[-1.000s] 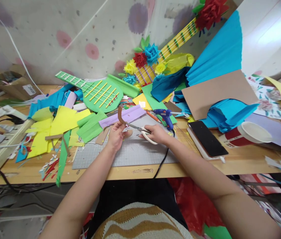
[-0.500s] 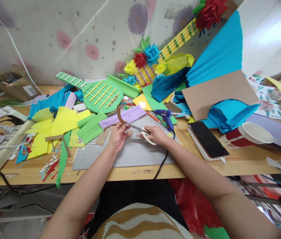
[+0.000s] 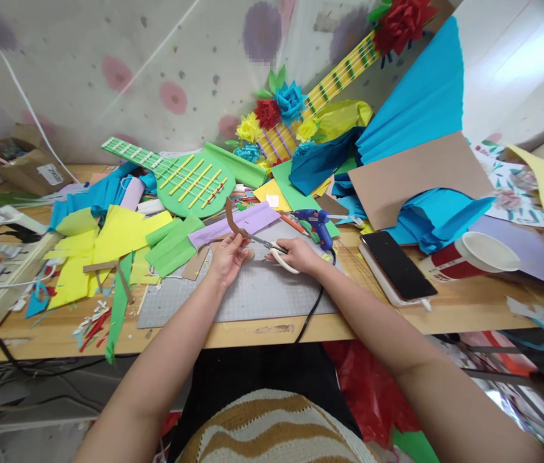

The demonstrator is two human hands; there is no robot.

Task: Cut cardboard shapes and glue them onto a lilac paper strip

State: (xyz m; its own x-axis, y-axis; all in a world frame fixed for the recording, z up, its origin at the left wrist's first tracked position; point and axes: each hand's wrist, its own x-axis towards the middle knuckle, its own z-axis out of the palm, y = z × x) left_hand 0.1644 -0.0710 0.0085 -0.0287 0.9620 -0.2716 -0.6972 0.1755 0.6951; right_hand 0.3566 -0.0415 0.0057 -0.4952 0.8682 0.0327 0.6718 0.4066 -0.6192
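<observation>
Between its fingers and thumb, my left hand [image 3: 227, 259] pinches a curved brown cardboard strip [image 3: 231, 218], whose upper end sticks up past the fingertips. My right hand [image 3: 298, 255] is closed around the white handles of a pair of scissors [image 3: 282, 260]. The scissor blades point left and reach the strip beside my left fingertips; how far apart they are I cannot tell. Both hands are over a grey cutting mat [image 3: 253, 301]. Just beyond lies a piece of lilac crepe paper [image 3: 253, 223], and a blue glue gun [image 3: 317, 224] rests to the right of my right hand.
A green paper guitar [image 3: 195, 186] lies behind the mat. Yellow paper [image 3: 120, 231] and cardboard scraps cover the left side, near a power strip [image 3: 35, 257]. On the right are a phone [image 3: 400, 265], a paper cup [image 3: 469, 257] and a cardboard sheet [image 3: 417, 170].
The whole view has shifted slightly. My hands keep the same hold on the strip and the scissors, with hardly any movement between them.
</observation>
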